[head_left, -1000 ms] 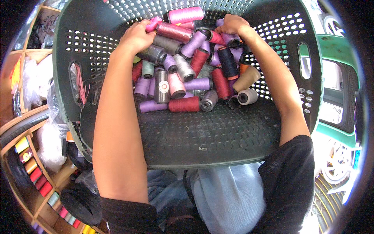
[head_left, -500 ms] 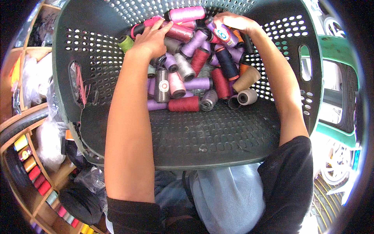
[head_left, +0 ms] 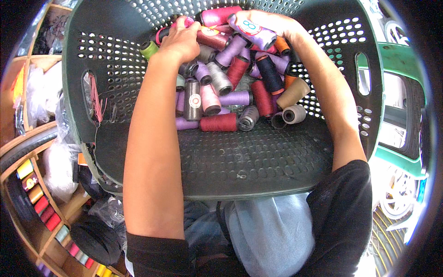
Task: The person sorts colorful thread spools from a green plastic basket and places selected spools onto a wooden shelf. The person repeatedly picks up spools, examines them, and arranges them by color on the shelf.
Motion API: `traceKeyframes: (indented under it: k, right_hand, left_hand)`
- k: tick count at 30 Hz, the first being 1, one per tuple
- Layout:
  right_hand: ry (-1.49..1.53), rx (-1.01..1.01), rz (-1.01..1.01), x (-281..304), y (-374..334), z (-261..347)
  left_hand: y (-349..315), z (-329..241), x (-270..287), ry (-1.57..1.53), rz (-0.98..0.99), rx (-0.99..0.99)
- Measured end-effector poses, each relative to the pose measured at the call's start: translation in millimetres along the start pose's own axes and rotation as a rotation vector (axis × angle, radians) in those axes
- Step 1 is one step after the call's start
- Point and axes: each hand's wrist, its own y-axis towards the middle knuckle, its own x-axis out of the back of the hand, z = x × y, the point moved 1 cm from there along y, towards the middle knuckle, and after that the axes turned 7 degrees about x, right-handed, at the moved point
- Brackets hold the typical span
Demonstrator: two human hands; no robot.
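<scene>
Inside a dark green perforated plastic basket (head_left: 240,173) lies a pile of thread spools in purple, red, pink, grey and other colours. My left hand (head_left: 181,45) is at the back left of the pile, its fingers curled around a pink thread spool (head_left: 188,21) that they mostly hide. Beside it lies a maroon thread spool (head_left: 212,39). At the back right, my right hand (head_left: 277,25) grips a purple thread spool (head_left: 251,31) with a round label on its end, tilted over the pile. A bright pink spool (head_left: 221,16) rests between the hands against the back wall.
Nearer in the basket are a navy spool (head_left: 270,75), a tan cone (head_left: 293,93) and a red spool (head_left: 218,123). Wooden shelves (head_left: 50,233) with more spools and plastic bags stand on the left. A green-framed object (head_left: 399,57) and white wheel-like parts (head_left: 398,194) are at right.
My right hand has shifted left with the purple spool, which now lies more level and shows its label differently. My left hand's fingers have curled in from resting across the pink and maroon spools.
</scene>
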Motion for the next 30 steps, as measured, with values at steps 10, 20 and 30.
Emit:
traceKeyframes:
  k: [10,20,30]
  right_hand:
    - [-0.713,-0.104,-0.031,-47,9,93]
    - [-0.639,-0.12,-0.375,-74,14,133]
    - [-0.236,0.461,-0.669,-115,30,94]
  left_hand:
    - [4,28,-1,-0.084,0.109,-0.082]
    - [12,30,0,-0.114,0.145,-0.023]
    - [18,62,19,-0.366,-0.379,0.417]
